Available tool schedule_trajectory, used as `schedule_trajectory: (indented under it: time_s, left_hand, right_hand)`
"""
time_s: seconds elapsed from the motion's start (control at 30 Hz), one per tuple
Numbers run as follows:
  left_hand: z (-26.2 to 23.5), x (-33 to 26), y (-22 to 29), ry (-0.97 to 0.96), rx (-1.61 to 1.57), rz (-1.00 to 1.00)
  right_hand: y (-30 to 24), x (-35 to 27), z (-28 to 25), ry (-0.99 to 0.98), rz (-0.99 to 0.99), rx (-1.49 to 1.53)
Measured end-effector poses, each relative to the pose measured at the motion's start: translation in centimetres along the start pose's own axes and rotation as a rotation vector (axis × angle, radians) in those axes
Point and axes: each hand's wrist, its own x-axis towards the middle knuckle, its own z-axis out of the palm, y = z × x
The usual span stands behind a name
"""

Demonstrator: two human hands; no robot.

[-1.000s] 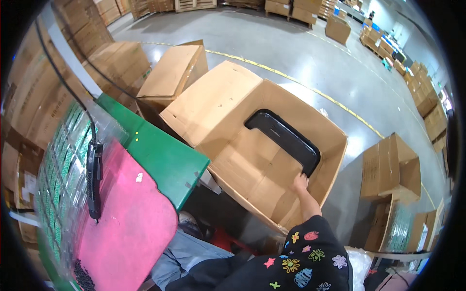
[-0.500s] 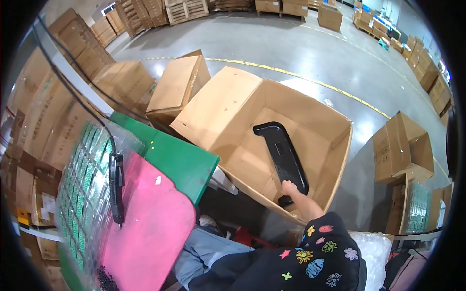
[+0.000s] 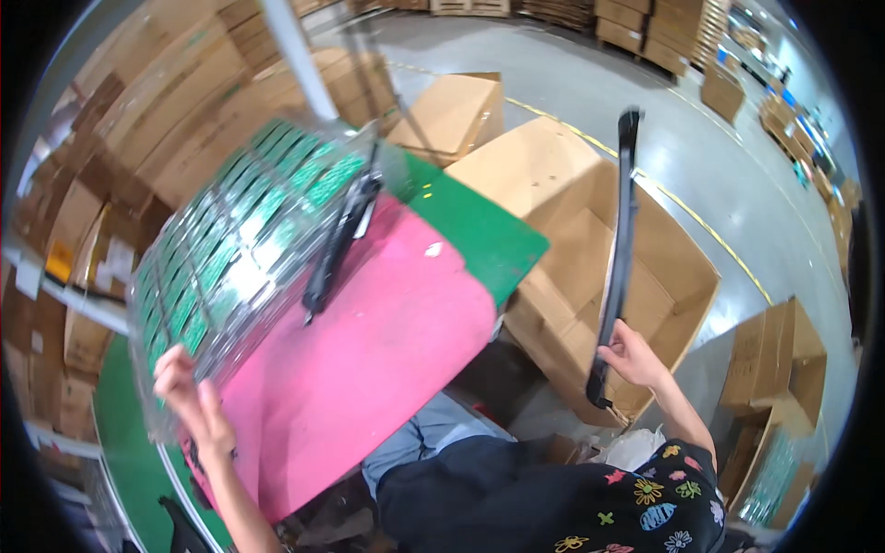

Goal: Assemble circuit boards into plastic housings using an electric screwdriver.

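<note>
My right hand point(image 3: 634, 355) grips a long black plastic panel point(image 3: 619, 249) near its lower end. The panel stands nearly upright, seen edge-on, over the open cardboard box point(image 3: 687, 309). My left hand point(image 3: 195, 405) is raised at the left edge of the pink mat point(image 3: 406, 341), thumb and bent fingers apart, with nothing visible between them; it is slightly blurred. Right beside it lies a clear plastic tray point(image 3: 249, 267) with rows of green circuit boards. A black electric screwdriver point(image 3: 339, 244) hangs on its cable over the mat, next to the tray.
The mat covers part of a green table point(image 3: 489, 235). Another carton point(image 3: 452, 115) stands beyond the table, and an open one point(image 3: 784, 359) at the right. Stacked cartons point(image 3: 175, 101) and a metal post point(image 3: 300, 55) border the left. A black part point(image 3: 184, 525) shows at the lower left.
The black panel has been lifted out of the cardboard box by my right hand and turned edge-on. My left hand has come into view beside the tray. The view has swung left.
</note>
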Motion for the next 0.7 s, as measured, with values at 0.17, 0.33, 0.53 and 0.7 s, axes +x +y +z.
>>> schedule_trajectory:
  time_s: [0.17, 0.33, 0.53, 0.7]
  left_hand:
    - [0.8, 0.5, 1.4, -0.214, 0.062, 0.079]
    - [1.2, -1.3, 0.4, -0.215, -0.402, -0.292]
    - [-0.4, -0.3, 2.0, -0.642, -0.070, -0.331]
    - [-0.1, -2.2, 1.2, -0.476, 0.143, -0.370]
  right_hand:
    - [-6.8, -0.4, -1.3, 0.106, -0.326, -0.641]
    - [-13.5, 1.3, -1.9, 0.072, -0.695, -0.896]
    - [-21.6, 5.9, 1.7, -0.269, -0.737, -1.165]
    - [-31.5, 13.9, 8.7, -0.347, -1.017, -0.711]
